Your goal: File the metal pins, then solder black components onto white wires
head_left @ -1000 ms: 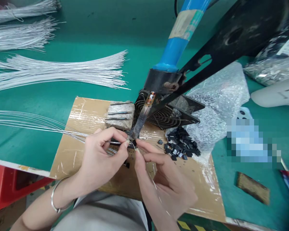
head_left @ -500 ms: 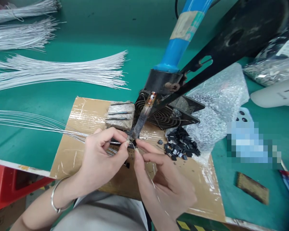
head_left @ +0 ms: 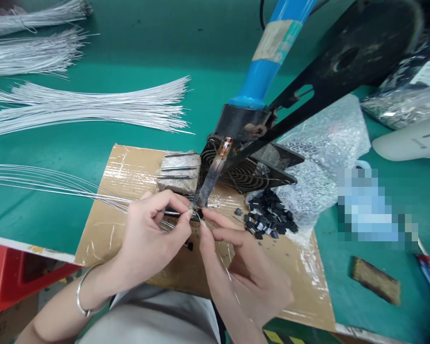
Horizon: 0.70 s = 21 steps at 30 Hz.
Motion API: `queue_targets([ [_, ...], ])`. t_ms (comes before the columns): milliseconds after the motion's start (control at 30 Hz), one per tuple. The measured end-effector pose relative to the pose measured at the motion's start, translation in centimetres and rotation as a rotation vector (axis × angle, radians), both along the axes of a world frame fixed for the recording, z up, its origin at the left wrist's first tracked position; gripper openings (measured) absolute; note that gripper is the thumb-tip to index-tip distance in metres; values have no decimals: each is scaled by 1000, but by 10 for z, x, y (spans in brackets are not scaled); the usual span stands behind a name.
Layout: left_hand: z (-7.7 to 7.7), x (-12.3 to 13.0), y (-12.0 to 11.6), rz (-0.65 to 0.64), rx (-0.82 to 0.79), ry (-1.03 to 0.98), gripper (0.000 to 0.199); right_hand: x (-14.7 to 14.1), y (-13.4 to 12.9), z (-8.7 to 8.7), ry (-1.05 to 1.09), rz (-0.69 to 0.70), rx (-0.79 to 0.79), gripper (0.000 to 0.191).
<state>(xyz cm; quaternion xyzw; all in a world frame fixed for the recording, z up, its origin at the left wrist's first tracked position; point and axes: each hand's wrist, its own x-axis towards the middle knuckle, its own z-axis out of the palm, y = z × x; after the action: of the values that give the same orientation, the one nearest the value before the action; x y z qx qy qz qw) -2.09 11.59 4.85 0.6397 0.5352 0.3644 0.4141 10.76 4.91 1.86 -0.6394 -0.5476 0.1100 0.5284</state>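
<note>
A blue-handled soldering iron (head_left: 252, 83) is clamped above the work, its dark tip (head_left: 208, 184) pointing down between my hands. My left hand (head_left: 148, 241) is closed, thumb and forefinger pinching a thin white wire (head_left: 172, 213) right beside the tip. My right hand (head_left: 249, 272) is closed on a thin, shiny solder wire (head_left: 228, 276), which curves up from the palm to the tip. A small black piece (head_left: 199, 213) shows by the right fingertips. The exact joint under the tip is too small and covered to make out.
Behind the iron stands a black fan (head_left: 243, 174). Small black connectors (head_left: 270, 215) are heaped on the cardboard (head_left: 105, 191). Metal rods lie on a pale block (head_left: 181, 184). White wire bundles (head_left: 93, 107) lie at the left; bubble wrap (head_left: 318, 177) and a brown pad (head_left: 376, 279) at the right.
Both hands stay almost still at the iron's tip. The small black piece by the right fingertips shows a little more plainly now.
</note>
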Motion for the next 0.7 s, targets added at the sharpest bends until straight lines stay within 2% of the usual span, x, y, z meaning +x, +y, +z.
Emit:
queue_targets([
  [700, 1, 0, 0, -5, 18, -1, 15, 0, 0, 0, -25, -24, 31, 16],
])
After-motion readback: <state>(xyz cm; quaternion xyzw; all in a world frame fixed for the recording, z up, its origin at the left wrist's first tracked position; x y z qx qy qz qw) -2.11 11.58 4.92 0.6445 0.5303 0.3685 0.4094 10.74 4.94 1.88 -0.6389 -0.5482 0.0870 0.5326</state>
